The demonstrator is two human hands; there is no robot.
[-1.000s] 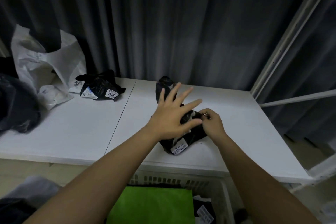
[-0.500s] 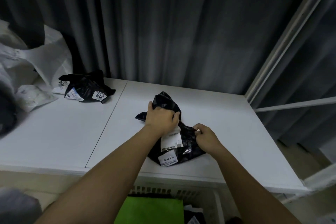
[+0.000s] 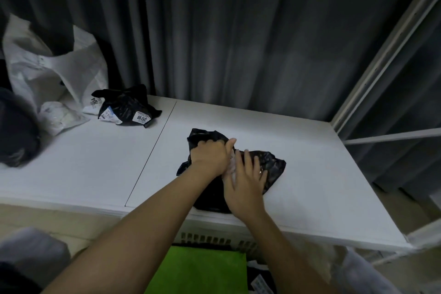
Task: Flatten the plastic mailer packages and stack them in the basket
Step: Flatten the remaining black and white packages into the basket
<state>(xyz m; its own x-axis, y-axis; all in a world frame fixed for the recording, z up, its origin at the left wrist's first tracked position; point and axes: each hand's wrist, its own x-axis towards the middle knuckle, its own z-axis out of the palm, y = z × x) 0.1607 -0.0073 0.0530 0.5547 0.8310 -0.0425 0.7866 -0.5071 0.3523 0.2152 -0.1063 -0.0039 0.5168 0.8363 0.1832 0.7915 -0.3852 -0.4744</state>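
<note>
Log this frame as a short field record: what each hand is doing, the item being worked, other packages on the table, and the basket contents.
left hand: fingers curled, gripping the far part of the black mailer
right hand: fingers straight, pressing flat on the mailer
worked item: black mailer crumpled, lying on the white table
other packages: second black mailer with label "2018", far left; white bags behind it
basket: below the table edge, holds a green package
stage: flattening, not yet stacked

White table, two black mailers, white bags at left
</note>
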